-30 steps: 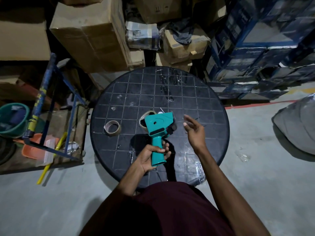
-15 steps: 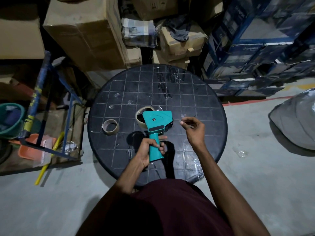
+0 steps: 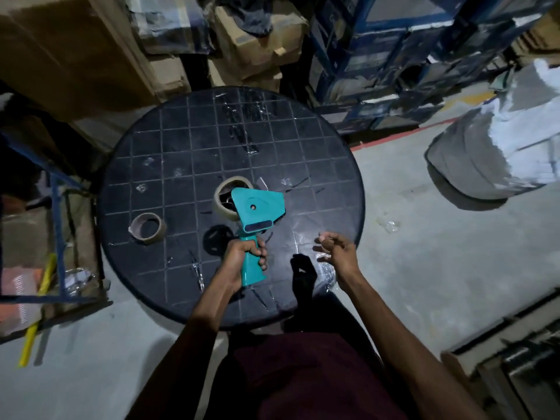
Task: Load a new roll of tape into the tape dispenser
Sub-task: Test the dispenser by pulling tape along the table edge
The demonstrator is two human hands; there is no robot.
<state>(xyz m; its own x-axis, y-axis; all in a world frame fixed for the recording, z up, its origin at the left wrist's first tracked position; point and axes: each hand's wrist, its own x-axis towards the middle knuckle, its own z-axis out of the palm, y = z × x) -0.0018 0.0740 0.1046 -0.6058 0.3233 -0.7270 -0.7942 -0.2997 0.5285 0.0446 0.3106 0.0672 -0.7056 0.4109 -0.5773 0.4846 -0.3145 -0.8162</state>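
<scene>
My left hand [image 3: 242, 258] grips the handle of a teal tape dispenser [image 3: 256, 219], held upright over the round black table [image 3: 188, 140]. A roll of tape [image 3: 228, 197] sits in the dispenser, partly hidden behind its teal side plate. An empty brown cardboard core [image 3: 148, 228] lies on the table to the left. My right hand [image 3: 336, 251] hovers to the right of the dispenser near the table's edge, fingers loosely curled. Whether it pinches a strip of clear tape I cannot tell.
Cardboard boxes [image 3: 75, 50] are stacked behind the table, blue cartons [image 3: 378, 56] at the back right. A blue metal frame [image 3: 57, 207] and a yellow stick [image 3: 36, 310] stand at the left. A grey sack [image 3: 491, 153] lies on the concrete floor at the right.
My right hand has drawn back from the dispenser's front toward me and to the right. The dispenser has stayed in my left hand. The camera has moved closer.
</scene>
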